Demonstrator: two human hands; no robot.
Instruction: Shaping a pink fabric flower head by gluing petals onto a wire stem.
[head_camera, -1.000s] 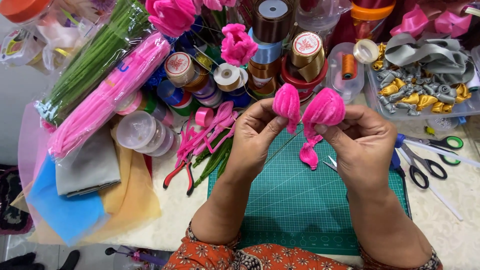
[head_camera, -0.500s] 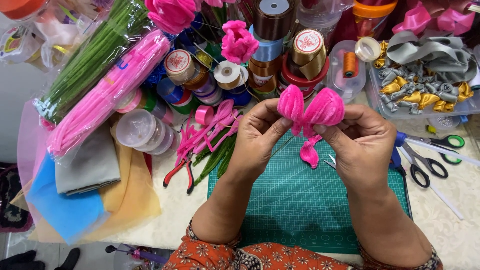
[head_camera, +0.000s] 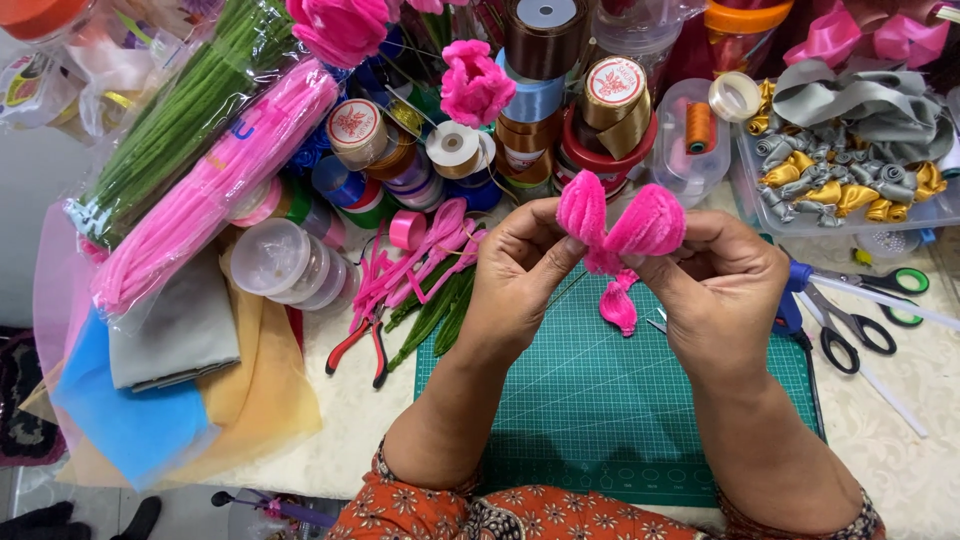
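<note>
Both hands are pinching one fuzzy pink pipe-cleaner flower (head_camera: 620, 225) in the middle of the frame, a little above center. The left hand (head_camera: 520, 275) is closing its thumb and fingertips on the left loop. The right hand (head_camera: 725, 285) is doing the same on the right loop — so both hands are grasping the flower, with fingers curled tight and hardly any gap.

The flower is looking like two puffy pink loops side by side, joined low in the middle. One small pink end is hanging down under them. It is floating just above the top edge of the green cutting mat (head_camera: 600, 400), not touching it.

The mat is lying in the lower middle of the frame, and its squares are showing bare under the wrists — that is the open room. To the left of the mat, red-handled pliers (head_camera: 358, 345) are lying near pink and green stems. To the right, scissors (head_camera: 850, 320) are resting just off the mat's edge. Up above the hands, ribbon spools (head_camera: 560, 110) are crowding close. At the upper left, a long bag of pink pipe cleaners (head_camera: 215, 185) is lying slanted beside a bag of green ones.
</note>
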